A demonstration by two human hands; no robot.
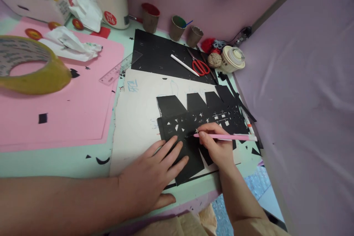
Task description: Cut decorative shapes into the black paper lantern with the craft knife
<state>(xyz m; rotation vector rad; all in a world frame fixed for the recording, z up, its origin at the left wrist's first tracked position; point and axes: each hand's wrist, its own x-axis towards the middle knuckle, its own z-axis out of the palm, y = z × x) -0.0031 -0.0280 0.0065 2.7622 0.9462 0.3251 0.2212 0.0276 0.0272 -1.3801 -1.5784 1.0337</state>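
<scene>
Black cardstock (185, 121) with flaps and cut-out stars, moons, triangles and window shapes lies on a white sheet (132, 125). My left hand (157, 169) rests flat on the card's lower left, fingers spread. In my right hand (217, 145) is a slim pink craft knife or pen (218, 136); which of the two I cannot tell. Its tip points left and meets the card, or nearly so, just past my left fingertips. My right fingers pinch it close to the tip.
Behind the card lie a black sheet (155, 51), red-handled scissors (200, 67), a white pen (184, 64) and a clear ruler (113, 75). Paper cups (177, 29), twine (214, 59) and a white bottle (110, 0) line the wall. Yellow tape (55, 81) sits on pink paper (80, 118) at left.
</scene>
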